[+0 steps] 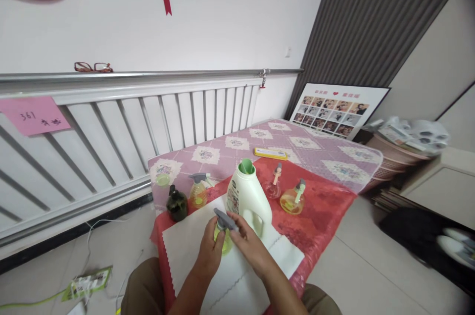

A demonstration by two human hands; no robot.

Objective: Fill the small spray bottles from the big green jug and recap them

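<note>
A small yellow-green spray bottle [223, 241] stands on a white cloth [193, 250] on the low table. My left hand [208, 250] is wrapped round the bottle's body. My right hand [248, 240] pinches its grey trigger head [224, 219] from the right. Just behind stands a white detergent jug [248, 197] with its green spout uncapped. A dark green pump bottle [176, 203] and an orange spray bottle [199, 191] stand to the left. Two round amber spray bottles [293, 200] stand to the right on a red cloth [322, 211].
A green cap [163, 180] and a yellow flat box [270, 153] lie on the pink patterned tablecloth [334, 156]. A white radiator [111, 127] runs along the wall, glasses [93, 67] on top. A photo board [336, 110], baskets [393, 156] and floor clutter stand right.
</note>
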